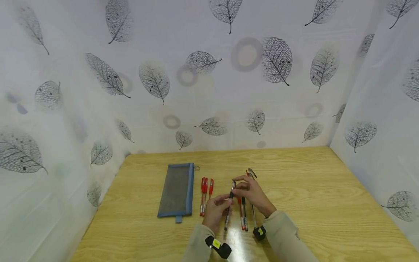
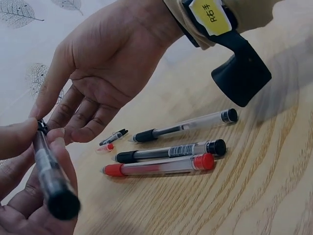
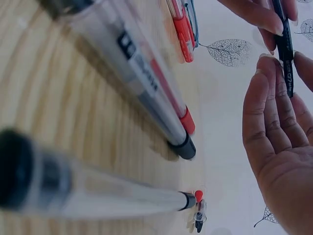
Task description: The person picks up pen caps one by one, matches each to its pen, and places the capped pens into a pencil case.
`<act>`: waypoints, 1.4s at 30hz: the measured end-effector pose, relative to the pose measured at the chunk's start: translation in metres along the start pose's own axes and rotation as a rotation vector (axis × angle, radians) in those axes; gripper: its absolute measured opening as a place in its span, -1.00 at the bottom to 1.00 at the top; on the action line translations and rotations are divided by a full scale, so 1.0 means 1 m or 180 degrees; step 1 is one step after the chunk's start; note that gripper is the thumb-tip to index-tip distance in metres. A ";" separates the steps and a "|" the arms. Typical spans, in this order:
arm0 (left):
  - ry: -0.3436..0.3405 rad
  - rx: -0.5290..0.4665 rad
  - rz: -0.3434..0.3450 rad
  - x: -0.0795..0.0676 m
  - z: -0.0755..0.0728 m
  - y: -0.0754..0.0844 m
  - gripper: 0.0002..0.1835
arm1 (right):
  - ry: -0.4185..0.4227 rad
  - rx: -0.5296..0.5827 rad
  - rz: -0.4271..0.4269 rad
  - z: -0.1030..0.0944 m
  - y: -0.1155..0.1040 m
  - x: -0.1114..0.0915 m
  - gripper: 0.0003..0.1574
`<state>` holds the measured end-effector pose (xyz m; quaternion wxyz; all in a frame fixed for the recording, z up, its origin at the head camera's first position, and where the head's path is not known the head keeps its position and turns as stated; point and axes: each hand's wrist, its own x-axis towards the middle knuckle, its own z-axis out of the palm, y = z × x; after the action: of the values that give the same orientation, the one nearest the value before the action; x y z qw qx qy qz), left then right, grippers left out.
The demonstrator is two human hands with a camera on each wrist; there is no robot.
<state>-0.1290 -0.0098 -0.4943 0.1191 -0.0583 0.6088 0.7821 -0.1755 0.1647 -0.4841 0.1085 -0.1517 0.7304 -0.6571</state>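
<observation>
My left hand (image 1: 217, 211) grips a black gel pen (image 1: 228, 214) around its middle, the black end plug (image 2: 63, 205) pointing toward me. At the pen's far end, the thumb and fingertips of my right hand (image 1: 251, 192) pinch it, while the other fingers are spread loosely in the right wrist view. Just right of the held pen lie an uncapped red pen (image 2: 161, 166) and an uncapped black pen (image 2: 190, 149). Beside them, under my right hand, is a third uncapped pen (image 2: 195, 122) with a clear barrel and black grip.
Several red-capped pens (image 1: 203, 196) lie left of my hands. Further left is a grey mesh zip pouch (image 1: 176, 191) with blue edging. Beyond my right hand lie a loose black cap (image 1: 252, 173) and a red cap (image 2: 104, 148). A leaf-print curtain (image 1: 209, 91) surrounds the wooden table (image 1: 314, 203).
</observation>
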 end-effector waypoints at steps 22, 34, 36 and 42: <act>0.0251 0.0197 0.0112 0.004 -0.012 -0.001 -0.67 | 0.0189 -0.0362 0.0372 0.012 -0.004 0.029 -0.44; 0.0299 0.0330 0.0163 0.006 -0.021 0.000 -0.64 | 0.0083 -0.0305 0.0583 0.018 0.003 0.053 -0.46; 0.0343 0.0370 0.0137 0.006 -0.022 0.000 -0.63 | 0.0079 -0.0318 0.0578 0.019 0.005 0.057 -0.47; 0.0475 0.0475 0.0092 0.007 -0.024 0.002 -0.60 | 0.0064 -0.0251 0.0631 0.023 0.007 0.068 -0.48</act>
<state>-0.1376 -0.0330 -0.5004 0.0660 -0.0986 0.6733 0.7298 -0.2313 0.1190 -0.4910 0.1596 -0.0762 0.7682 -0.6154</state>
